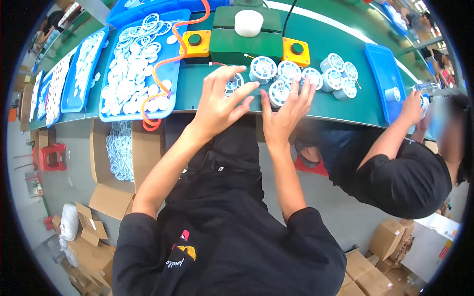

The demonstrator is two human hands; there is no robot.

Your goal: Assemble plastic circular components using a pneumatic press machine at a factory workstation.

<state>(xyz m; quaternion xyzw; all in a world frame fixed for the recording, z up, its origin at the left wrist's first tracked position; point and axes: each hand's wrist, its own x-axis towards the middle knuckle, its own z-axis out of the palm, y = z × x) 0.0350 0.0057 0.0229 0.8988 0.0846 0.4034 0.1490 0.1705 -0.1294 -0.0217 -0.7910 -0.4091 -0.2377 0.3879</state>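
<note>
My left hand (217, 102) is over the bench's front edge with its fingers spread, holding nothing. Partly hidden behind it, a round white slotted part (234, 85) rests on the green bench. My right hand (287, 114) has its fingers stretched out and apart around a white spool-like cylinder (279, 93); whether they touch it I cannot tell. Close behind stand more such cylinders, one with a short wire (263, 68), another (289, 71) beside it, and one (312, 77) by my right fingertips. Several others (333, 79) are grouped further right.
A green press-like fixture (247, 45) has a yellow button box (195, 44) at its left and another (296, 51) at its right. An orange coiled hose (157, 74) crosses a blue tray (173, 89) of white discs and rings. A co-worker (395, 172) sits at right beside a blue tray (382, 74).
</note>
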